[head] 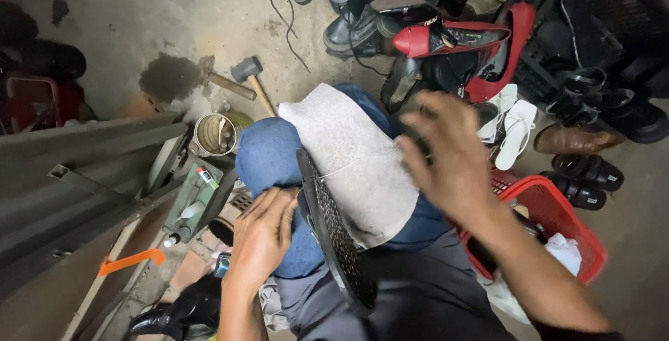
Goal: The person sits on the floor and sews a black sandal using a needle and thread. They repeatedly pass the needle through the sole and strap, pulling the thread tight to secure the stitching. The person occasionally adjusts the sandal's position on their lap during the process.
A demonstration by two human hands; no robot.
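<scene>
A person sits with a grey cloth (355, 160) spread over their blue knees. To the far left of the cloth, a round tin (214, 134) stands on the floor, with a hammer (252, 79) just behind it. Just left of the cloth, the left hand (263, 236) grips the edge of a black shoe sole (334, 233), fingers curled tight on it. The sole stands on its edge, leaning against the cloth. Right of the cloth, the right hand (449, 156) is in the air, blurry, fingers spread wide and holding nothing. Farther right, a red basket (557, 208) sits on the floor. Behind the cloth lies a red shoe (453, 38) in a pile of shoes.
</scene>
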